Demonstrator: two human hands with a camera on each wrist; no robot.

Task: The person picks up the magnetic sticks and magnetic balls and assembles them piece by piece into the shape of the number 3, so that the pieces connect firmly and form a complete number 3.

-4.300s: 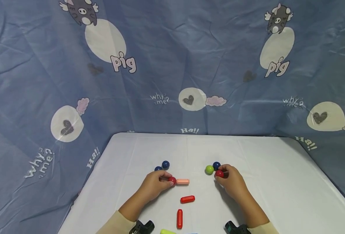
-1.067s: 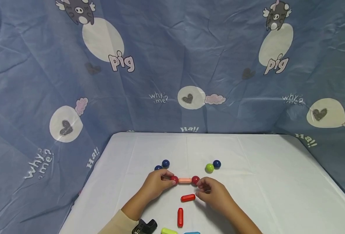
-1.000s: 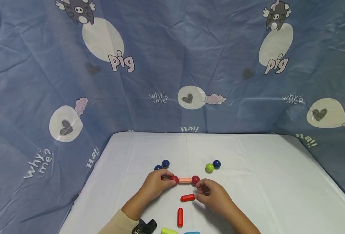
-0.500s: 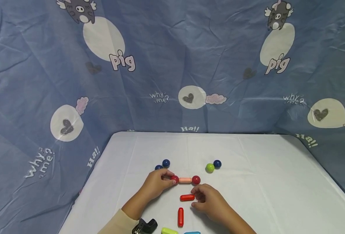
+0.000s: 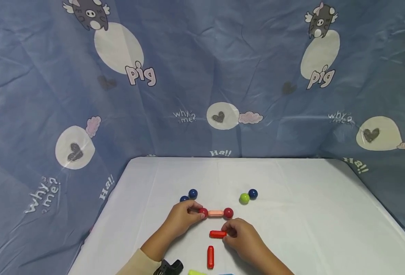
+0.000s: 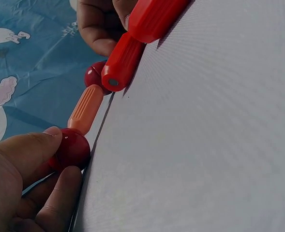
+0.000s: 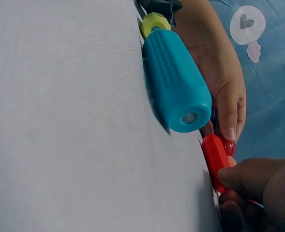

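My left hand (image 5: 181, 218) pinches a red ball (image 6: 73, 149) between thumb and fingers. An orange toy stick (image 5: 215, 213) extends from that ball to a second red ball (image 5: 228, 213), all in one line. Nearer to me, my right hand (image 5: 245, 238) pinches the right end of a short red toy stick (image 5: 217, 234); the thumb on it shows in the right wrist view. A metal disc is visible in this stick's end in the left wrist view. Another red stick (image 5: 210, 257) lies lengthwise below it, touched by neither hand.
Two dark blue balls (image 5: 193, 194) lie beyond my left hand. A green ball (image 5: 244, 198) and a blue ball (image 5: 253, 194) sit together at the back right. Yellow-green (image 5: 197, 272) and blue (image 7: 178, 82) sticks lie at the near edge of the white table.
My right hand brought a red ball to the orange stick's right end and let go. It then moved nearer and took hold of the red stick, now turned level. My left hand keeps its ball.
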